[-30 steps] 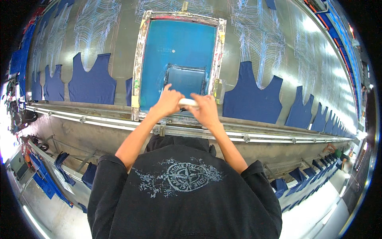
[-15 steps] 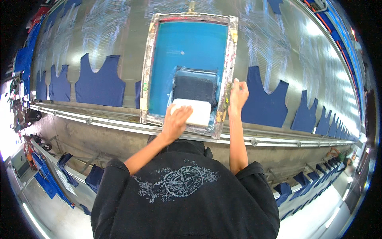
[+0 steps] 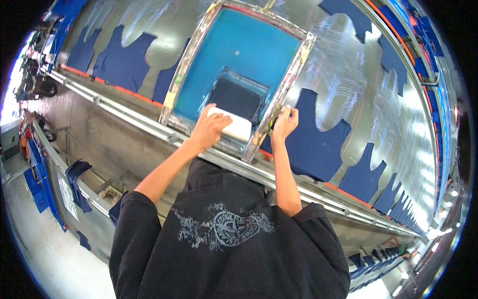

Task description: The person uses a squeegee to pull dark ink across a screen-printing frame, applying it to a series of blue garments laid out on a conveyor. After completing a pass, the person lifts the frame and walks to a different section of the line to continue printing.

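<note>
A printing screen (image 3: 234, 50) with blue mesh and a worn, paint-stained frame lies on the long table in front of me. A dark rectangle of ink (image 3: 235, 94) fills the near part of its mesh. My left hand (image 3: 210, 128) is closed over the left end of a white squeegee (image 3: 234, 124), which rests on the mesh at the near edge of the dark rectangle. Close by the screen's right frame side, my right hand (image 3: 285, 123) has its fingers curled; whether they grip the frame or something small is hidden.
Navy garment pieces (image 3: 318, 142) lie in a row along the table on both sides of the screen. A metal rail (image 3: 134, 119) runs along the table's near edge. Behind me, across an aisle (image 3: 84, 119), another table carries dark cloth pieces (image 3: 78, 179).
The whole view has tilted, so the table now slopes down to the right. The right hand has come nearer the frame's edge. The left hand still holds the squeegee at the ink's near edge.
</note>
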